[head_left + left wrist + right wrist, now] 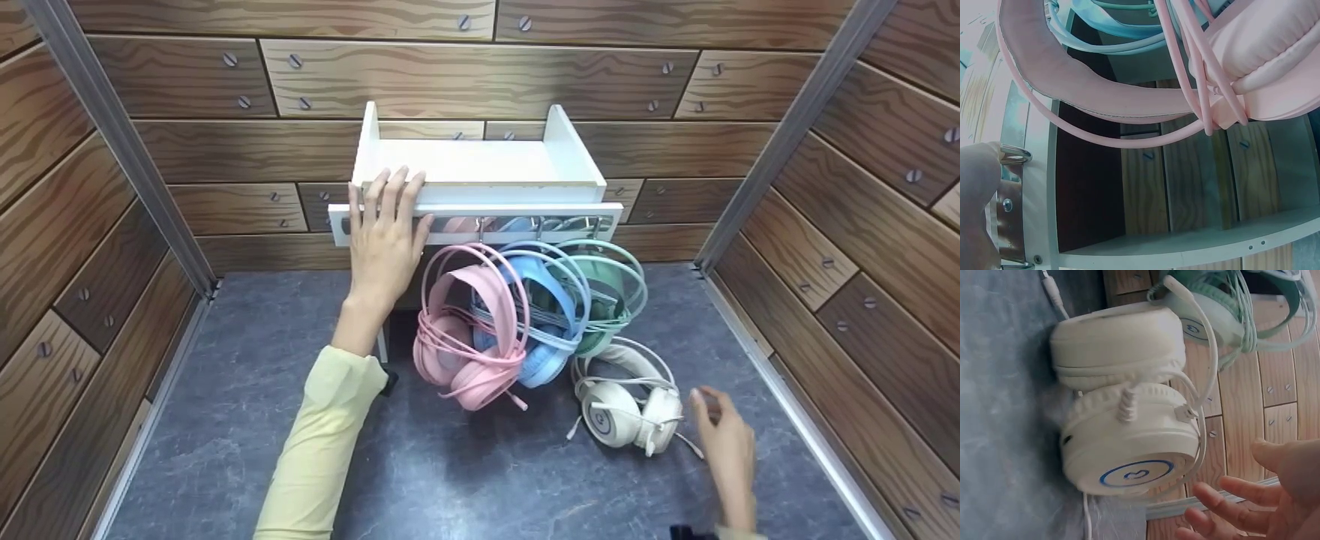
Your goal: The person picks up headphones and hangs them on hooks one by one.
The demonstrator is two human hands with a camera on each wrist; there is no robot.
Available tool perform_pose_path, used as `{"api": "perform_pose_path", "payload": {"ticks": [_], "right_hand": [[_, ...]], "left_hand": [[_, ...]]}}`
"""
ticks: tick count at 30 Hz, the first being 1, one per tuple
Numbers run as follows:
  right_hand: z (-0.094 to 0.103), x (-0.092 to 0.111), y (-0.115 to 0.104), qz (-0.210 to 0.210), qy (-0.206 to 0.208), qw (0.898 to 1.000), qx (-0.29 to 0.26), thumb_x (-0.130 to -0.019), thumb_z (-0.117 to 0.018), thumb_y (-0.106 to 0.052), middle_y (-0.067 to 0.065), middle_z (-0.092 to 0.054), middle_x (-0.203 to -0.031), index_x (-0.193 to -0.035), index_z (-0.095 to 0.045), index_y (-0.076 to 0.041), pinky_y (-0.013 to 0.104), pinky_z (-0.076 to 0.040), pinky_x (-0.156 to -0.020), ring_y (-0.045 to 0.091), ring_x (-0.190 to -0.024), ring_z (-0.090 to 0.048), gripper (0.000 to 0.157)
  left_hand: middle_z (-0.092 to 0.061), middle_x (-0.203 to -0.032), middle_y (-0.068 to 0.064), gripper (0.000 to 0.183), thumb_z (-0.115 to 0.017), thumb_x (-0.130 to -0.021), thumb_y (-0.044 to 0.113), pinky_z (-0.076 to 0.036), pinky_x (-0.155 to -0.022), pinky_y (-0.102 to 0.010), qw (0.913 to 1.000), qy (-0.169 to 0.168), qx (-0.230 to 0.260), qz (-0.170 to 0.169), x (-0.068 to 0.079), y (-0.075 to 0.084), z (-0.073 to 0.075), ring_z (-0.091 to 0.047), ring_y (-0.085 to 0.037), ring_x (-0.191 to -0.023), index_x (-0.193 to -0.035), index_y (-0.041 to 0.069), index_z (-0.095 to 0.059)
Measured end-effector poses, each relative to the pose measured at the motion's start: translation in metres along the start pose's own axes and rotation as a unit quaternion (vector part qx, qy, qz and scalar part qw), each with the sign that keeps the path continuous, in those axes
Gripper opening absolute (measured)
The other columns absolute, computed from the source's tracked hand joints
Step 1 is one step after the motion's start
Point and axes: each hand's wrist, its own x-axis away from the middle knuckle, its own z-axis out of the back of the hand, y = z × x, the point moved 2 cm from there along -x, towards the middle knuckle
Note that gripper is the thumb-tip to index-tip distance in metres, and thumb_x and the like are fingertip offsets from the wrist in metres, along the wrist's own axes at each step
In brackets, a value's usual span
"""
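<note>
My left hand [382, 255] rests with straight fingers over the front rail of a white hook rack [465, 161]. Pink headphones [499, 300], blue headphones [544, 367] and green headphones [600, 345] hang side by side from its hooks, cables wound round them. In the left wrist view, that hand [977, 208] lies beside a bare metal hook [1016, 152]. White headphones [611, 416] lie on the floor at the lower right. Just to their right hovers my right hand [727, 442], fingers loosely bent and holding nothing; the right wrist view shows its fingers apart from the ear cup [1129, 455].
The rack stands against the back wood-patterned wall [480, 79]. Wood-patterned panels [862, 262] with metal edge strips close in both sides. A dark grey floor [225, 420] spreads in front. A thin white cable end [574, 429] trails by the white headphones.
</note>
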Motion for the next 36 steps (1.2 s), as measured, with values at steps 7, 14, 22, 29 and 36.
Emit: {"api": "perform_pose_path", "payload": {"ticks": [7, 14, 22, 29, 36], "right_hand": [[-0.022, -0.045, 0.010, -0.010, -0.088, 0.996, -0.034, -0.107, -0.040, -0.045, 0.033, -0.052, -0.139, -0.144, -0.047, 0.004, 0.060, -0.038, -0.110, 0.049, -0.129, -0.050, 0.062], [-0.044, -0.065, 0.026, -0.062, -0.167, 0.982, -0.066, -0.107, -0.038, -0.044, 0.036, -0.038, -0.150, -0.151, -0.032, 0.009, 0.057, -0.031, -0.116, 0.051, -0.138, -0.037, 0.069], [-0.051, -0.076, 0.030, -0.105, -0.227, 0.960, -0.122, -0.106, -0.036, -0.047, 0.037, -0.031, -0.153, -0.155, -0.023, 0.009, 0.040, -0.050, -0.095, 0.043, -0.127, -0.048, 0.076], [-0.052, -0.081, 0.031, -0.113, -0.253, 0.950, -0.144, -0.107, -0.040, -0.043, 0.031, -0.055, -0.122, -0.149, -0.027, 0.018, 0.020, -0.051, -0.070, 0.008, -0.081, -0.057, 0.076], [-0.054, -0.075, 0.031, -0.118, -0.245, 0.941, -0.201, -0.106, -0.048, -0.034, -0.004, -0.054, -0.069, -0.128, -0.049, 0.023, 0.020, -0.051, -0.056, 0.004, -0.060, -0.055, 0.061]], "left_hand": [[-0.040, -0.156, -0.004, 0.051, -0.043, -0.106, 0.043, 0.003, -0.127, -0.051, 1.0000, 0.001, 0.000, 0.001, 0.000, 0.001, -0.001, -0.026, -0.026, -0.149, -0.152, 0.021, -0.041], [-0.040, -0.156, -0.004, 0.051, -0.042, -0.107, 0.044, -0.002, -0.126, -0.055, 1.0000, -0.005, 0.000, -0.001, 0.001, 0.002, -0.002, -0.026, -0.026, -0.149, -0.152, 0.021, -0.041], [-0.040, -0.156, -0.004, 0.051, -0.045, -0.106, 0.043, 0.001, -0.127, -0.052, 1.0000, 0.001, 0.000, 0.001, 0.000, -0.001, 0.000, -0.026, -0.026, -0.150, -0.152, 0.021, -0.041], [-0.039, -0.156, -0.004, 0.052, -0.044, -0.106, 0.043, 0.005, -0.127, -0.050, 1.0000, -0.006, 0.000, 0.001, 0.001, 0.000, -0.001, -0.025, -0.025, -0.150, -0.153, 0.021, -0.040], [-0.039, -0.157, -0.003, 0.051, -0.043, -0.106, 0.043, 0.003, -0.127, -0.051, 1.0000, -0.007, -0.005, 0.002, 0.000, -0.001, -0.001, -0.024, -0.025, -0.150, -0.153, 0.022, -0.039]]}}
